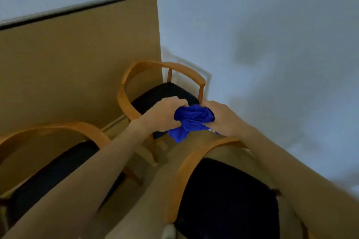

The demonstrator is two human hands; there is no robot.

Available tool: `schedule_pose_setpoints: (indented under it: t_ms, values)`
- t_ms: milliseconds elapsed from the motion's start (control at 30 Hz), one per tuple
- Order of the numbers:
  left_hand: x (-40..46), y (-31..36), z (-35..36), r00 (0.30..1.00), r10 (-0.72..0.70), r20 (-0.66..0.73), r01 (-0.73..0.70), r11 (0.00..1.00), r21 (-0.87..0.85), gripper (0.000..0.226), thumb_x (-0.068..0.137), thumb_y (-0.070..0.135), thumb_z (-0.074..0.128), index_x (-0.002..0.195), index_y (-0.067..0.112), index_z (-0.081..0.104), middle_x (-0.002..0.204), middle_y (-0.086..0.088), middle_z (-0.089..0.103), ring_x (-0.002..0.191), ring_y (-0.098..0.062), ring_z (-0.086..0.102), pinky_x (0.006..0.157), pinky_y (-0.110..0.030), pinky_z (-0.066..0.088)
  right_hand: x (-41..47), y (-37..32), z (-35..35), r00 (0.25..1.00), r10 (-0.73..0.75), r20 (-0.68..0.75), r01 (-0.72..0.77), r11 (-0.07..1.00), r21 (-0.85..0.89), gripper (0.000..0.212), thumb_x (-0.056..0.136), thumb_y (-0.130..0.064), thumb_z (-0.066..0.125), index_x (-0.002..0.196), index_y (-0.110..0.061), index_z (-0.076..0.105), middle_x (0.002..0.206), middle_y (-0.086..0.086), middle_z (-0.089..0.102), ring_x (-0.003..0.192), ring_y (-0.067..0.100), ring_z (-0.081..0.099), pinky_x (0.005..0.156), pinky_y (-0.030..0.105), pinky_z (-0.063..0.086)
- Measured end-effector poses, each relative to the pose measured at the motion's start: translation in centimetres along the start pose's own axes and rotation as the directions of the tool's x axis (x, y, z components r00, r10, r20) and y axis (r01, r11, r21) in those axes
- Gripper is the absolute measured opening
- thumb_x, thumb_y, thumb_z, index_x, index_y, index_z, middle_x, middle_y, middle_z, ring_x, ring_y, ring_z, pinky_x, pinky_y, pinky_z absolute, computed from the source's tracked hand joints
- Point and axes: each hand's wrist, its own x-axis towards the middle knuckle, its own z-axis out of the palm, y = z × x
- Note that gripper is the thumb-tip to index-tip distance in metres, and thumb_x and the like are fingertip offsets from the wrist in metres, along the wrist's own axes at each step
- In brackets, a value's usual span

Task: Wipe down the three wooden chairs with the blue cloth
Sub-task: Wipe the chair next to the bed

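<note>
**Cloth bunched, chairs waiting**

Both hands clutch the crumpled blue cloth [191,120] in mid-air above the curved wooden chairs with dark seats [194,163]. Left hand [163,115] and right hand [221,118] curl tight round it, cloth wadded between them. Risk: such a tight wad wipes poorly, skipping rail patches.

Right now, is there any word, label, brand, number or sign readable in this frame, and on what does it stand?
None: no readable text on the blue cloth, the three wooden chairs, the wooden panel or the wall.
</note>
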Motion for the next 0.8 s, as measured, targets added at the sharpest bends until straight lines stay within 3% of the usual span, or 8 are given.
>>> schedule_pose_setpoints:
  t_ms: [100,233,300,367,467,533,633,800]
  values:
    - [-1.6,-2.5,9.7,0.997,-0.070,0.045,0.069,0.997,0.029,0.039,0.077,0.022,0.069,0.109,0.024,0.047,0.102,0.005,0.047,0.092,-0.015,0.049,0.078,-0.032,0.046,-0.2,4.5,7.8,1.000,0.022,0.019,-0.018,0.984,-0.178,0.038,0.075,-0.004,0.072,0.109,-0.015,0.058,0.125,0.004,0.053,0.113,0.023,0.052,0.097,0.042,0.047]
    - [-6.5,-4.1,26.6,0.929,-0.262,0.259,0.246,0.965,0.094,0.053,0.090,0.025,0.055,0.138,0.019,0.033,0.134,-0.001,0.038,0.120,-0.021,0.040,0.093,-0.032,0.039,-4.2,10.8,19.0,0.937,0.148,0.315,-0.045,0.949,-0.312,0.054,0.085,-0.003,0.059,0.132,-0.028,0.048,0.160,0.006,0.015,0.147,0.030,0.015,0.113,0.052,0.031]
    - [-9.0,-4.2,33.4,0.858,-0.316,0.404,0.286,0.949,0.135,0.050,0.094,0.031,0.049,0.140,0.020,0.032,0.138,-0.003,0.036,0.120,-0.022,0.038,0.096,-0.034,0.039,-7.4,14.0,23.4,0.826,0.257,0.501,-0.116,0.949,-0.294,0.061,0.094,-0.007,0.053,0.147,-0.032,0.035,0.164,0.002,-0.001,0.150,0.027,0.005,0.118,0.047,0.024]
    - [-10.2,-4.0,36.9,0.861,-0.326,0.389,0.287,0.945,0.157,0.050,0.091,0.043,0.046,0.136,0.021,0.042,0.133,-0.001,0.043,0.116,-0.022,0.042,0.095,-0.035,0.038,-9.9,15.7,26.3,0.774,0.296,0.560,-0.279,0.953,-0.118,0.064,0.098,-0.010,0.050,0.153,-0.030,0.026,0.164,0.003,0.003,0.149,0.021,0.012,0.118,0.030,0.020]
    - [-9.8,-3.2,38.7,0.913,-0.403,0.058,0.403,0.915,0.008,0.055,0.077,0.056,0.054,0.119,0.021,0.055,0.108,0.003,0.060,0.096,-0.018,0.057,0.081,-0.033,0.048,-10.6,16.6,28.8,0.835,0.307,0.457,-0.393,0.914,0.103,0.058,0.098,-0.018,0.056,0.149,-0.029,0.031,0.159,-0.005,0.025,0.142,0.009,0.029,0.114,0.021,0.023]
    - [-9.1,-3.9,38.8,0.845,-0.529,-0.078,0.529,0.848,-0.026,0.060,0.071,0.049,0.067,0.120,0.018,0.048,0.110,-0.003,0.057,0.095,-0.023,0.056,0.077,-0.034,0.051,-9.5,16.5,29.6,0.880,0.324,0.348,-0.397,0.904,0.161,0.048,0.097,-0.026,0.057,0.141,-0.033,0.040,0.149,-0.007,0.039,0.132,0.010,0.044,0.110,0.030,0.038]
    - [-9.1,-5.7,39.1,0.747,-0.661,-0.077,0.662,0.749,-0.007,0.081,0.069,0.054,0.069,0.136,0.022,0.037,0.134,-0.012,0.041,0.112,-0.031,0.047,0.086,-0.044,0.050,-7.7,16.0,30.4,0.896,0.375,0.237,-0.435,0.847,0.305,0.037,0.093,-0.039,0.061,0.126,-0.039,0.045,0.129,-0.006,0.047,0.112,0.008,0.054,0.092,0.026,0.051]
    - [-8.1,-6.3,40.0,0.744,-0.666,0.054,0.667,0.737,-0.109,0.090,0.084,0.052,0.060,0.150,0.040,0.000,0.153,-0.004,0.013,0.126,-0.023,0.043,0.092,-0.032,0.046,-5.6,15.7,32.0,0.862,0.494,0.110,-0.483,0.738,0.471,0.038,0.085,-0.037,0.072,0.114,-0.035,0.046,0.128,0.001,0.041,0.100,0.007,0.052,0.069,0.007,0.045]
